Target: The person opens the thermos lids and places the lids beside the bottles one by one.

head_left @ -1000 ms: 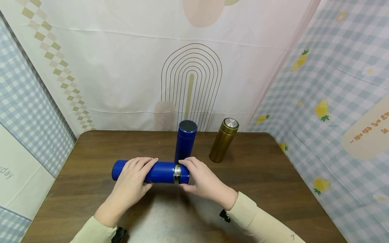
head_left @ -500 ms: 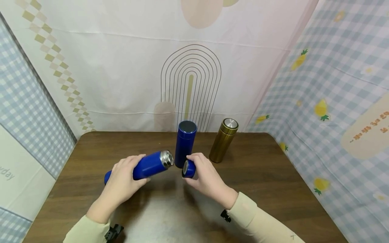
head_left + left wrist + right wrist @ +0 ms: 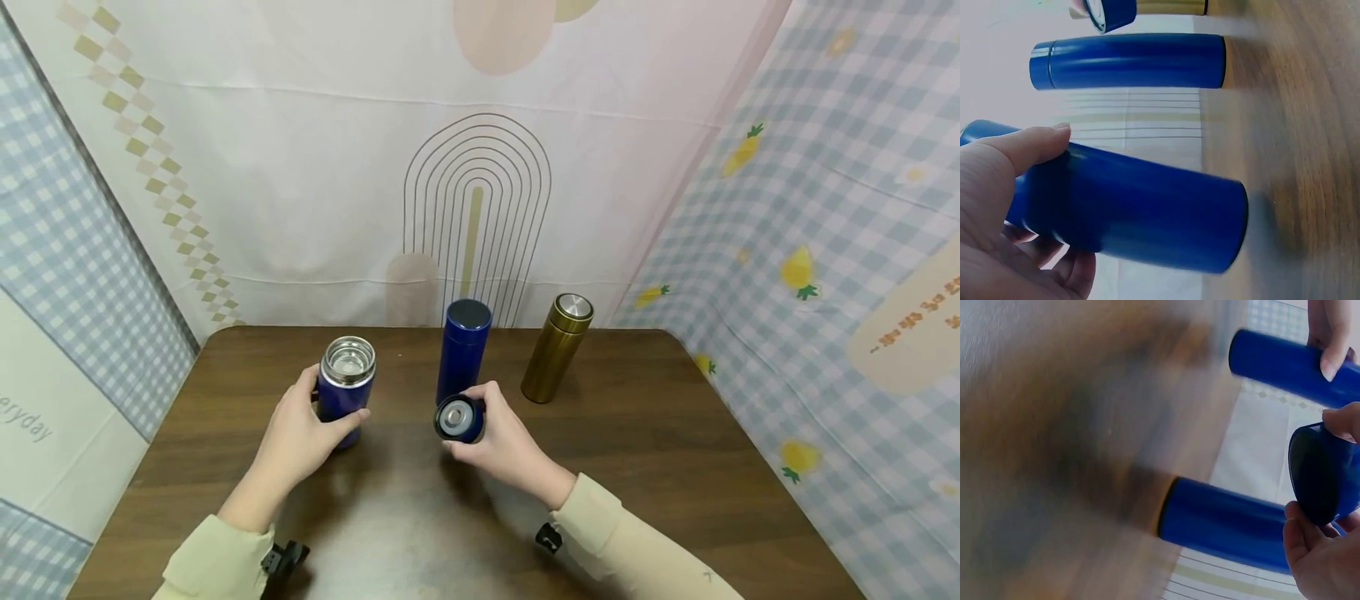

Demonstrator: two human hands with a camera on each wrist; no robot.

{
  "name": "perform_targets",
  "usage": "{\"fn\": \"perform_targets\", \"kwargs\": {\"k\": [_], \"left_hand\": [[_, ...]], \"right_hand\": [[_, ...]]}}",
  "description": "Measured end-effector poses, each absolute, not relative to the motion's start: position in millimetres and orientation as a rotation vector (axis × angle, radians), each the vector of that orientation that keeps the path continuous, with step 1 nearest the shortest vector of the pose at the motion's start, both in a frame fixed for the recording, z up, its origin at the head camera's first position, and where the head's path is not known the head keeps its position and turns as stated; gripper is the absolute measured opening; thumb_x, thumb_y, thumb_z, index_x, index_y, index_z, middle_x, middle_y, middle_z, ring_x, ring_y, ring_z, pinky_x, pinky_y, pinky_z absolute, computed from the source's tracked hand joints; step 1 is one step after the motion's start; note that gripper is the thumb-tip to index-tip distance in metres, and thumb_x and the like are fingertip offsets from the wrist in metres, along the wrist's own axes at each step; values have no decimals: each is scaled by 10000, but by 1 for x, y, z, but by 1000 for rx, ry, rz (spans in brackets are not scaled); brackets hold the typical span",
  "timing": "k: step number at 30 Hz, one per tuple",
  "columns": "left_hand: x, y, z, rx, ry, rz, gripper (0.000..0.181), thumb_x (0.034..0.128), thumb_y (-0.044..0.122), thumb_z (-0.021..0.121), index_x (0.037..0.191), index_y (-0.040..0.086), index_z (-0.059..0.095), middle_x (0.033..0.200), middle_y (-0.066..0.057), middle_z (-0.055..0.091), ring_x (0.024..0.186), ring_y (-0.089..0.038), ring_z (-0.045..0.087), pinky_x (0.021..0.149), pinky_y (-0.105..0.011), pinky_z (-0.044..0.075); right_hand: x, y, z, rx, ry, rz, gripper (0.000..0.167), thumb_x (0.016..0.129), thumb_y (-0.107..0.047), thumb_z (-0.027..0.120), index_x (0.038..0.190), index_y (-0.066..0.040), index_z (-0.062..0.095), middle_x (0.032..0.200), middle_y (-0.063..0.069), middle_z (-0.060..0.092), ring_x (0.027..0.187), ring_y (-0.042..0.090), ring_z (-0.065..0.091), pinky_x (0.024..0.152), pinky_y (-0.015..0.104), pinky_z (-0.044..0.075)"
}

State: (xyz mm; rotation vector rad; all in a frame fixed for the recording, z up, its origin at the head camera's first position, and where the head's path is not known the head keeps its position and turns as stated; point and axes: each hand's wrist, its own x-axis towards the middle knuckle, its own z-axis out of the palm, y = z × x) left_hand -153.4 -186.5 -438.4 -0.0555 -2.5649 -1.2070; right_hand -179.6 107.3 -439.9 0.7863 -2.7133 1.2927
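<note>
In the head view my left hand (image 3: 296,433) grips a lidless blue thermos bottle (image 3: 347,402), its steel mouth facing up. The bottle stands nearly upright; in the left wrist view its base looks slightly above the table, with thumb and fingers wrapped round the body. My right hand (image 3: 513,450) pinches the blue bottle lid (image 3: 458,419) between thumb and fingers, grey inner side turned upward. Its dark flat top (image 3: 1311,478) faces the table in the right wrist view. Just behind the lid stands a second blue thermos bottle (image 3: 461,358) with its lid on.
A gold thermos bottle (image 3: 555,354) with a silver-topped lid stands right of the second blue one. All this is on a brown wooden table (image 3: 637,467). Patterned cloth (image 3: 300,183) hangs behind the table and along both sides.
The lid has come off the blue bottle. My left hand has turned the bottle from lying sideways to nearly upright, at the left. My right hand has tipped the lid's inner side upward.
</note>
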Motion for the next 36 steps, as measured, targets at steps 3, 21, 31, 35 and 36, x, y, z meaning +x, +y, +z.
{"fn": "perform_targets", "kwargs": {"k": [3, 21, 31, 35, 36], "left_hand": [[-160, -189, -440, -11, -2572, -1273, 863, 743, 530, 780, 1368, 55, 420, 1226, -186, 571, 1118, -369, 561, 868, -562, 457], [-199, -204, -448, 82, -2632, -1270, 851, 792, 502, 749, 1365, -9, 383, 1229, -249, 557, 1131, -415, 545, 916, -579, 430], [-219, -213, -450, -26, -2688, -1400, 836, 813, 495, 731, 1387, 34, 335, 1292, -249, 515, 1166, -435, 533, 902, -572, 460], [-226, -216, -448, -20, -2714, -1407, 858, 816, 519, 717, 1405, 49, 307, 1320, -245, 491, 1196, -438, 509, 911, -576, 453], [-228, -216, -448, -18, -2716, -1410, 868, 817, 522, 713, 1414, 49, 297, 1329, -248, 484, 1205, -440, 501, 917, -578, 448]], "right_hand": [[-180, 100, -448, 772, -2739, 1347, 647, 733, -278, 845, 1206, -140, 426, 1157, -17, 546, 1054, 90, 556, 888, 320, 481], [-190, 49, -491, 737, -2894, 1386, 590, 723, -442, 830, 1106, -194, 456, 1058, -65, 582, 929, 48, 579, 820, 256, 479], [-194, 38, -494, 822, -2951, 1165, 600, 732, -361, 847, 1162, -132, 495, 1061, -34, 566, 934, 71, 556, 823, 241, 469], [-198, 32, -491, 883, -2979, 1055, 740, 750, -353, 833, 1338, -88, 470, 1229, 29, 563, 1092, 104, 538, 931, 265, 444], [-199, 31, -490, 894, -2989, 1023, 763, 754, -356, 829, 1366, -83, 465, 1261, 36, 555, 1120, 109, 529, 948, 269, 436]]}}
